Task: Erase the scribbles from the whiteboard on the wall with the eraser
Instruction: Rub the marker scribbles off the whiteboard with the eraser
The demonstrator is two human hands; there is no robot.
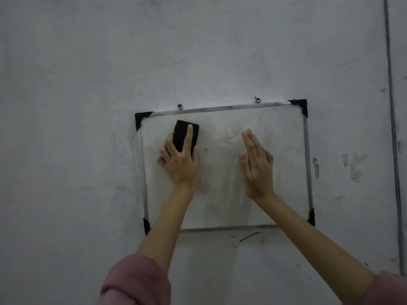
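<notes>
A small whiteboard [286,172] with a silver frame and black corner caps hangs slightly tilted on the grey wall. Its surface shows faint grey smears and a small dark dot near the middle; no clear scribbles are visible. My left hand [179,162] presses a black eraser [181,134] flat against the board's upper left area, with the index finger laid over it. My right hand [256,165] rests flat on the board's middle with its fingers straight and together, holding nothing.
Two screws [257,99] hold the board's top edge to the wall. Dark marker streaks [251,236] mark the wall just below the board. A thin vertical conduit [393,128] runs down the wall at the right.
</notes>
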